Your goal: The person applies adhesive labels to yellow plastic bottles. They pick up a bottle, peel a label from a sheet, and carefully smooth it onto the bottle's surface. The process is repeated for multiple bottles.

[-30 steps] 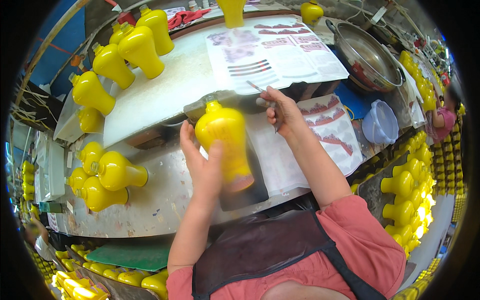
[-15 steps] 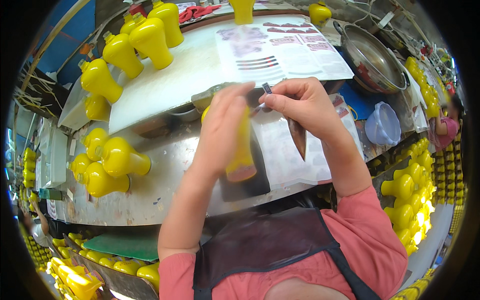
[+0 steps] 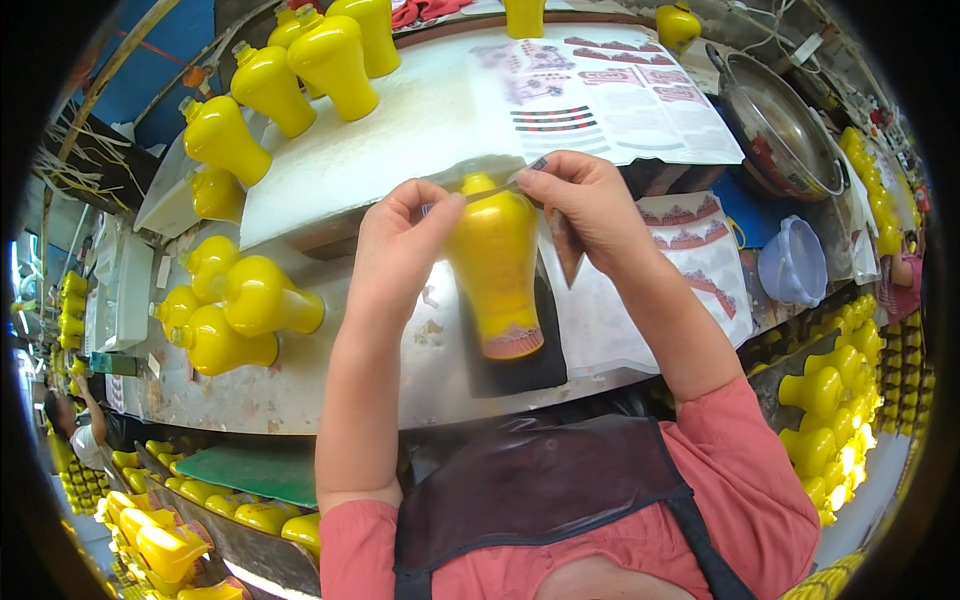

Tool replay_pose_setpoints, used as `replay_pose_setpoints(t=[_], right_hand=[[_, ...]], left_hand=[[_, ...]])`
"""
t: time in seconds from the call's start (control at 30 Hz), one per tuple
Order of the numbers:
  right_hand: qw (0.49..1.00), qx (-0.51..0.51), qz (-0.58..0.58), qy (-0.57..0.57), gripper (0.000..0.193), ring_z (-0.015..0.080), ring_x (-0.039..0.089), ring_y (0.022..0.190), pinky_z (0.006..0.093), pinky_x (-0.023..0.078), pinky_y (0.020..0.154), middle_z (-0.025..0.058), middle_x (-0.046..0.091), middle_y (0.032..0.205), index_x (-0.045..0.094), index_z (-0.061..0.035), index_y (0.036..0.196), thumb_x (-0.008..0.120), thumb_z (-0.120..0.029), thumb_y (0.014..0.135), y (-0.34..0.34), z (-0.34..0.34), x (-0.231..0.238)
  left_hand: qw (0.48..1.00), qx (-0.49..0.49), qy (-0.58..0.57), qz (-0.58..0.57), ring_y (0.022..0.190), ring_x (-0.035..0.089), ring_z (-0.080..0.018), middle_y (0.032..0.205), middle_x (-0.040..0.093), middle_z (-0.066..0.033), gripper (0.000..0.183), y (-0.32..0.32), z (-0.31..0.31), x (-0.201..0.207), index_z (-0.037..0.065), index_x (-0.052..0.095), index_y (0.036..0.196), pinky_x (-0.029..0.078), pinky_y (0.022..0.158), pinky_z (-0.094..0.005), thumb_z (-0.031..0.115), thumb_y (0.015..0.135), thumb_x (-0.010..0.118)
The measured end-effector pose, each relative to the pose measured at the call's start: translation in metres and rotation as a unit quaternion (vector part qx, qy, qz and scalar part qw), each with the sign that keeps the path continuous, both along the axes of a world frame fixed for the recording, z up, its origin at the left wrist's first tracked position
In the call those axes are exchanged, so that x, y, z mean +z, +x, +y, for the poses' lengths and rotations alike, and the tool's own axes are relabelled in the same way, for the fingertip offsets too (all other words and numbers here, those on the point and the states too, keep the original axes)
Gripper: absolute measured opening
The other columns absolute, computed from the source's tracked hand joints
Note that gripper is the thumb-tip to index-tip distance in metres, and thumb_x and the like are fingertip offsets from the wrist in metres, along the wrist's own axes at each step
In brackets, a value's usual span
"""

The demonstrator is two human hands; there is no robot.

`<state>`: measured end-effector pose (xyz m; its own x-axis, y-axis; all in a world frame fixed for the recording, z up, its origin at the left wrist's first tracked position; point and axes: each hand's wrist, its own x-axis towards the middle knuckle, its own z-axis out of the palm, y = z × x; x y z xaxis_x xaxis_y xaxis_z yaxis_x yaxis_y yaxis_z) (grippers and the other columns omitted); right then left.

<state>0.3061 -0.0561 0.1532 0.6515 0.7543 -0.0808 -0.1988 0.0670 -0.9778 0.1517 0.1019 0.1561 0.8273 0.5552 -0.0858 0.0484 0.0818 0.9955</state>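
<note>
A yellow glossy bottle [image 3: 492, 265] lies on a black pad [image 3: 553, 362], its neck pointing away from me and a pink patterned band round its base. Across its shoulder, just below the neck, a thin decal strip [image 3: 492, 191] stretches between my hands. My left hand [image 3: 400, 245] pinches the strip's left end. My right hand [image 3: 590, 205] pinches the other end between thumb and forefinger. A brown wedge-shaped scraper [image 3: 566, 250] is also tucked in my right hand, tip down. Whether the strip touches the bottle I cannot tell.
Several yellow bottles [image 3: 250, 295] stand at the left, more [image 3: 265, 90] behind them. Printed decal sheets [image 3: 620, 100] lie on the raised white board [image 3: 400, 120] and at the right [image 3: 700, 225]. A metal pan [image 3: 780, 120] and a pale blue basket [image 3: 792, 262] are at far right.
My left hand, blurred above the bottle before, has moved left and now pinches the strip's end. The strip, formerly in my right hand, now spans the bottle. The whole view has shifted slightly.
</note>
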Motion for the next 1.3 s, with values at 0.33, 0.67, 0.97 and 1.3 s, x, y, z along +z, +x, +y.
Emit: replay_pose_setpoints(t=[0.33, 0.67, 0.97, 1.3], right_hand=[[0.978, -0.032, -0.149, -0.144, 0.020, 0.0038, 0.058, 0.064, 0.0203, 0.046, 0.058, 0.0001, 0.067, 0.076, 0.068, -0.0014, 0.087, 0.074, -0.020, 0.090, 0.013, 0.024, -0.030], [0.987, -0.049, -0.149, -0.038, 0.011, 0.0049, 0.066, 0.078, 0.0206, 0.053, 0.066, 0.0015, 0.069, 0.091, 0.064, 0.0004, 0.094, 0.074, -0.003, 0.091, -0.029, -0.025, 0.003], [0.978, -0.045, -0.199, -0.032, 0.010, 0.0015, 0.064, 0.072, 0.0181, 0.047, 0.059, -0.0004, 0.069, 0.088, 0.065, -0.0014, 0.094, 0.074, -0.006, 0.091, -0.042, -0.040, 0.011], [0.979, -0.035, -0.199, -0.032, 0.009, 0.0038, 0.067, 0.073, 0.0186, 0.051, 0.063, 0.0009, 0.070, 0.088, 0.066, -0.0011, 0.094, 0.073, -0.006, 0.091, -0.043, -0.043, 0.014]], left_hand=[[0.994, 0.074, -0.032, 0.075, 0.091, 0.058, -0.0080, 0.093, 0.068, -0.0002, 0.011, 0.023, 0.006, -0.025, 0.006, 0.067, 0.096, 0.045, 0.087, -0.0241, 0.015, 0.096, 0.072], [0.999, 0.010, -0.004, -0.052, 0.101, 0.063, -0.0140, 0.114, 0.071, -0.0110, 0.009, -0.013, -0.020, 0.006, 0.002, 0.066, 0.089, 0.048, 0.097, -0.0289, 0.002, 0.089, 0.075], [0.994, 0.014, 0.006, -0.105, 0.099, 0.062, -0.0107, 0.110, 0.072, -0.0073, 0.008, -0.022, -0.033, 0.005, 0.002, 0.067, 0.087, 0.049, 0.091, -0.0263, 0.002, 0.088, 0.074], [0.994, 0.009, 0.028, -0.102, 0.098, 0.063, -0.0111, 0.110, 0.073, -0.0081, 0.008, -0.027, -0.036, 0.006, 0.000, 0.067, 0.087, 0.050, 0.091, -0.0268, 0.002, 0.087, 0.075]])
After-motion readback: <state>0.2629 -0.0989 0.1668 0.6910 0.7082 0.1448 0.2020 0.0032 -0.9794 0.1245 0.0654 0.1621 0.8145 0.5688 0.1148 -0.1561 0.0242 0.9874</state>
